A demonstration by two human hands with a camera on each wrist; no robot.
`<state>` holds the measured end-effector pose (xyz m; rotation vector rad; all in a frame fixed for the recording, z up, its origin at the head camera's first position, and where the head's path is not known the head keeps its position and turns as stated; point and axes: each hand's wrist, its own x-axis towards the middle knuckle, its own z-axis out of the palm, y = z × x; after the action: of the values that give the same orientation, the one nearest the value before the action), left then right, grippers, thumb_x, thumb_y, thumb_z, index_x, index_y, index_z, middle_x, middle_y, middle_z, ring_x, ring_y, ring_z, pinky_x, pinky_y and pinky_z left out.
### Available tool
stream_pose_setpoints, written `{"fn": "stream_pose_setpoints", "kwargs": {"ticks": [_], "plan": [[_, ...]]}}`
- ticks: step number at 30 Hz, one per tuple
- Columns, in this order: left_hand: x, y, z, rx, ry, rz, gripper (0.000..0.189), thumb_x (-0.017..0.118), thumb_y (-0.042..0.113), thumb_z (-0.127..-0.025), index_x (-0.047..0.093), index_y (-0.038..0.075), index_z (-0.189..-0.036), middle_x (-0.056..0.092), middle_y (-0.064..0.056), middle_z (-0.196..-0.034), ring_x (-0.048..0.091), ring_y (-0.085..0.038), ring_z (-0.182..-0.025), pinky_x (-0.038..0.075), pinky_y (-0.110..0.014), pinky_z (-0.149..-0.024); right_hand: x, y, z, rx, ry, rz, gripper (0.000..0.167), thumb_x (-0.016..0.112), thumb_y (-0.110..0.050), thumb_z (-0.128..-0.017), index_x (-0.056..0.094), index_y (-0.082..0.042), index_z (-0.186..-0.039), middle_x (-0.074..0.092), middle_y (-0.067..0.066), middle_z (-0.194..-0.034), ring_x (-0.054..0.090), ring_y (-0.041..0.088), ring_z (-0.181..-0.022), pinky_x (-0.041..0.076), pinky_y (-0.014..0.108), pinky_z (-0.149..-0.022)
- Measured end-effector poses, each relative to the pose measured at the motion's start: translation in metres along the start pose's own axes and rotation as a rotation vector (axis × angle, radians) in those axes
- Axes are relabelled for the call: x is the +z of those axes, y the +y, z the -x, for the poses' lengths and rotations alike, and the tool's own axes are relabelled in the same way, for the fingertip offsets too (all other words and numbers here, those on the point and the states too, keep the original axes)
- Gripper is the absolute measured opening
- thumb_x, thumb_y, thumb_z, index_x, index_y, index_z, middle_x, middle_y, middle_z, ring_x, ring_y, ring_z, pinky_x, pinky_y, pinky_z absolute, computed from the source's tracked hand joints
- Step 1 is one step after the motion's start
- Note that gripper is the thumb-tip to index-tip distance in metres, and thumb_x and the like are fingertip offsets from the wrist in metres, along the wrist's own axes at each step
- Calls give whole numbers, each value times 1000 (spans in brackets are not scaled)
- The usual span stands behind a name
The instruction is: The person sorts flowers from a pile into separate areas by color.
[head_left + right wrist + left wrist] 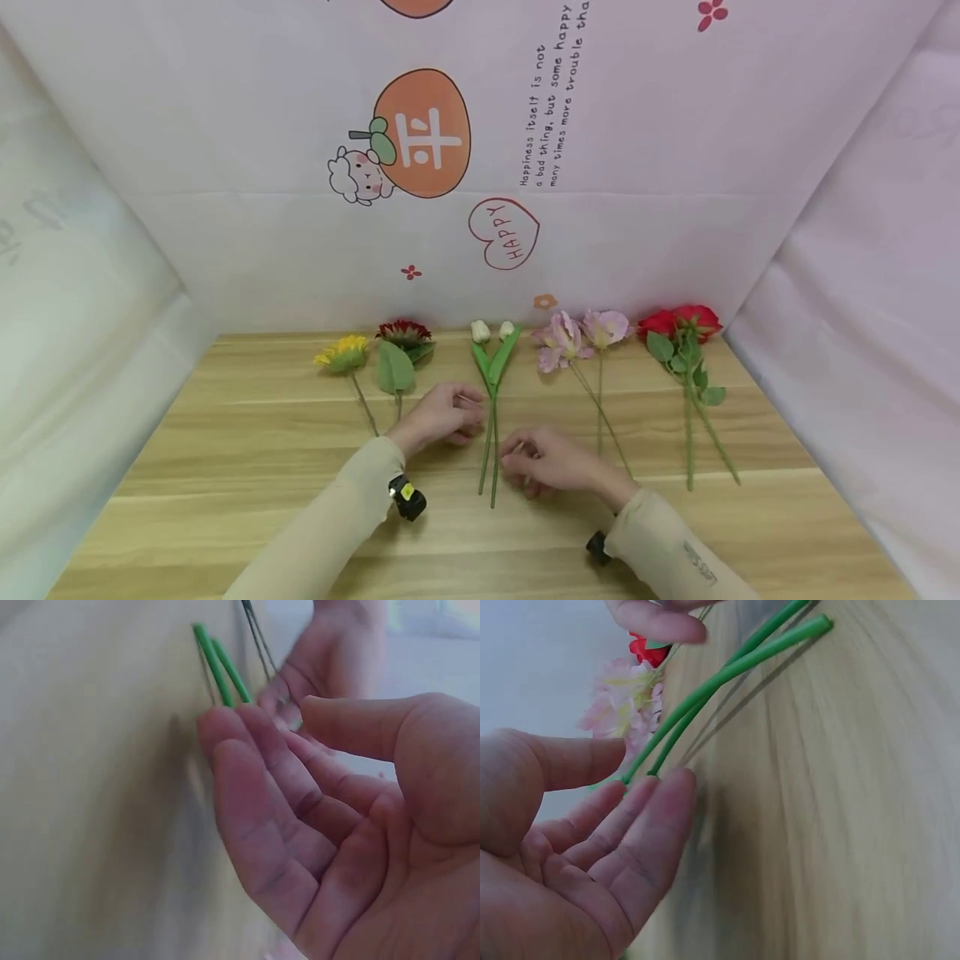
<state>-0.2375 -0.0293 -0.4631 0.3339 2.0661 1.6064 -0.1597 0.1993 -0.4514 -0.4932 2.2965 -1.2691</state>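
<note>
Two white artificial tulips point(491, 367) lie on the wooden table with their green stems point(697, 694) crossed. Just left of these stems is my left hand point(453, 412), fingers relaxed and thumb apart from them, with nothing held. My right hand point(543, 460) is close on the other side, lower along the stems, its fingers loosely bent. In the right wrist view the stem ends point(217, 664) show beyond the fingertips of my right hand point(300, 810), and no flower lies in the palm.
Left of the tulips lie a yellow sunflower point(343, 356) and a dark red flower point(405, 333) with broad leaves. To the right are pink flowers point(562, 340) on thin stems and red roses point(686, 321). A white printed cloth point(285, 267) stands behind the table point(225, 467).
</note>
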Motion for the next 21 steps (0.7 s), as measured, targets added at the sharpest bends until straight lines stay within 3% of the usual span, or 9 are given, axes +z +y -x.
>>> {"fn": "stream_pose_setpoints", "kwargs": {"ticks": [4,7,9,15,18,21], "plan": [[-10,7,16,168,13,-286,36,67,15,-99,60,-2,-130,67,-17,-119,68,-28,-98,60,-40,-83,-21,-5,14,-66,41,121,32,57,-25,-106,65,0,-123,68,10,-90,66,24,-71,56,32,-57],[-21,14,33,311,102,-558,35,67,22,-100,63,3,-129,67,-14,-124,67,-27,-104,57,-40,-90,-37,-10,26,-132,97,218,29,58,-23,-105,67,-1,-122,68,7,-94,65,22,-79,55,30,-64],[-29,19,44,386,174,-686,33,67,23,-100,65,5,-127,68,-12,-126,67,-29,-106,57,-42,-91,-48,-13,36,-166,141,281,27,58,-23,-105,68,-3,-122,69,4,-99,65,18,-86,56,29,-71],[-58,31,83,605,376,-943,29,72,20,-96,69,4,-119,70,-12,-118,69,-28,-98,58,-44,-86,-73,-19,69,-207,294,412,29,57,-26,-106,67,-7,-125,71,3,-116,67,20,-104,58,39,-85],[-76,33,103,724,459,-1041,30,69,25,-98,68,1,-116,69,-17,-116,68,-33,-101,57,-49,-89,-84,-17,84,-286,437,543,26,63,-21,-103,68,-7,-125,71,6,-119,68,25,-107,58,46,-86],[-94,34,122,837,567,-1121,44,56,40,-104,68,-1,-115,68,-21,-117,66,-40,-103,55,-55,-90,-96,-11,94,-397,623,739,32,74,-16,-95,68,-7,-124,70,8,-124,66,29,-112,55,50,-90]]}}
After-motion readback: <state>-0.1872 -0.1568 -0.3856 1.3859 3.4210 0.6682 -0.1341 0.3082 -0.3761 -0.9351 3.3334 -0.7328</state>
